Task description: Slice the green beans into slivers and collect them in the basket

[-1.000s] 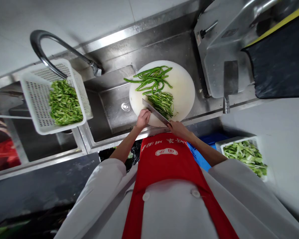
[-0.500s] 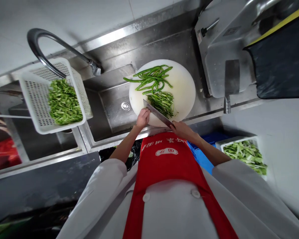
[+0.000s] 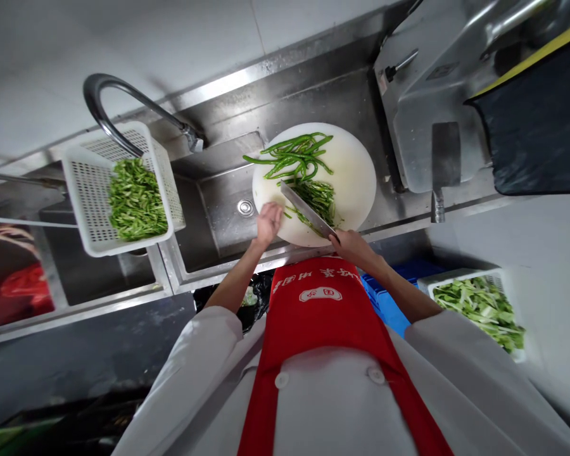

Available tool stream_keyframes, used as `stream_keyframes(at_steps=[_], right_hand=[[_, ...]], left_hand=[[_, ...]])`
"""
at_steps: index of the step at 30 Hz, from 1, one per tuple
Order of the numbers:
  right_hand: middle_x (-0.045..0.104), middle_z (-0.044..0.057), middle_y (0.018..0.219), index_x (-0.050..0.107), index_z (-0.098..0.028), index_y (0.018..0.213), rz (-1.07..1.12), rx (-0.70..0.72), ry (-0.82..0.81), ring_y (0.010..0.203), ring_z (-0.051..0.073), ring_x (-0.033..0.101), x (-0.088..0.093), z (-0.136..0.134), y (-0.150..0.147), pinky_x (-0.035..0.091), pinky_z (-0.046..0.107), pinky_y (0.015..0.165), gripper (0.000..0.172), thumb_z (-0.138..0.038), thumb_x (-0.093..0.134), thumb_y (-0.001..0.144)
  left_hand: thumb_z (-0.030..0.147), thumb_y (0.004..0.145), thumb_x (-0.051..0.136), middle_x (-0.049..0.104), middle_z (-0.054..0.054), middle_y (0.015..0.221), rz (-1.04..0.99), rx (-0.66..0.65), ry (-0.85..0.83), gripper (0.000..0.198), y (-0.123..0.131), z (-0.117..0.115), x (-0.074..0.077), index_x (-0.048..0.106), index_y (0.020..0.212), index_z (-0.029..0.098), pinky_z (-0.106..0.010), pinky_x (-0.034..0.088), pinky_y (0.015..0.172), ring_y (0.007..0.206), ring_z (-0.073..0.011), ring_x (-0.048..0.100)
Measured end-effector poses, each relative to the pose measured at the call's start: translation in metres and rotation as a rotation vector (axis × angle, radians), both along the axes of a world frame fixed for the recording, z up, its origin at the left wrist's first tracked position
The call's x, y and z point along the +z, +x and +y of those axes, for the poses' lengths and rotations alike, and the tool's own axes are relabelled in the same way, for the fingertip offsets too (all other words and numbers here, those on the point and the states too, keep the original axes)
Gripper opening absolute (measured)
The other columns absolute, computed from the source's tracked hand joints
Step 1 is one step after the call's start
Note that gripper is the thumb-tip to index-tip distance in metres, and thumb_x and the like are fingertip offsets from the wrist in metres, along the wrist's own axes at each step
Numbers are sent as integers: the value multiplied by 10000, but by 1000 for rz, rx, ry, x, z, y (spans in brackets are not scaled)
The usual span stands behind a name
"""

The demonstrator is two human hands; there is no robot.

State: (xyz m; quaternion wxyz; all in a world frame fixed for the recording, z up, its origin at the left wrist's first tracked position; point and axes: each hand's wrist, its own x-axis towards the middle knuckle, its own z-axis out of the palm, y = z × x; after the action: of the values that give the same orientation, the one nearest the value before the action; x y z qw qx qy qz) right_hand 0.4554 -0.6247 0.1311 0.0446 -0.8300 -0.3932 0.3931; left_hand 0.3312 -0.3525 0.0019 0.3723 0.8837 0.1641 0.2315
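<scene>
A round white cutting board (image 3: 354,174) lies over the steel sink's right edge. Whole green chillies (image 3: 294,155) are piled at its far side, and a heap of sliced chillies (image 3: 319,197) lies nearer me. My right hand (image 3: 354,244) grips the handle of a cleaver (image 3: 306,210), whose blade lies slanted across the sliced heap. My left hand (image 3: 268,221) rests at the board's near left edge, fingers curled beside the blade tip; I cannot see anything held in it.
A white perforated basket (image 3: 88,190) of sliced greens sits over the left sink under the curved tap (image 3: 123,95). A second cleaver (image 3: 444,168) lies on a steel machine at right. A white crate of cut greens (image 3: 479,304) and a blue crate (image 3: 382,297) stand lower right.
The cleaver blade has slid further onto the sliced heap. My left hand has moved slightly off the blade toward the board's edge. The camera view has shifted a little to the right.
</scene>
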Motion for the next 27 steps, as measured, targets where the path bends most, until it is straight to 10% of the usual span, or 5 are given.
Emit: stream_keyframes(at_steps=[3, 7, 16, 27], right_hand=[[731, 159, 1039, 620, -143, 1172, 10, 42, -17, 965, 251, 688, 9, -9, -8, 434, 285, 815, 397, -375, 311, 1079], [726, 159, 1099, 632, -157, 1152, 72, 100, -50, 1023, 248, 686, 1, -4, -23, 437, 280, 846, 352, -374, 367, 1070], [731, 150, 1121, 641, -147, 1144, 55, -51, -13, 1063, 233, 674, -16, -21, -7, 426, 271, 882, 359, -354, 355, 1080], [742, 152, 1021, 679, -105, 1007, 1, -146, 60, 939, 200, 657, -23, -25, 10, 404, 227, 777, 371, -339, 395, 1054]], left_hand=[[445, 1011, 542, 637, -60, 899, -18, 175, -34, 345, 36, 41, 6, 655, 908, 135, -356, 501, 817, 845, -155, 561], [420, 905, 662, 611, -21, 684, 189, -62, -223, 288, 84, 70, 10, 674, 813, 147, -269, 438, 575, 583, -126, 503], [443, 788, 765, 650, -13, 769, 98, 24, -320, 309, 94, 57, 44, 674, 884, 163, -221, 504, 580, 629, -107, 585], [641, 969, 496, 587, -36, 1072, -328, 212, -415, 499, 97, 31, 96, 517, 1235, 219, -320, 595, 832, 1084, -183, 665]])
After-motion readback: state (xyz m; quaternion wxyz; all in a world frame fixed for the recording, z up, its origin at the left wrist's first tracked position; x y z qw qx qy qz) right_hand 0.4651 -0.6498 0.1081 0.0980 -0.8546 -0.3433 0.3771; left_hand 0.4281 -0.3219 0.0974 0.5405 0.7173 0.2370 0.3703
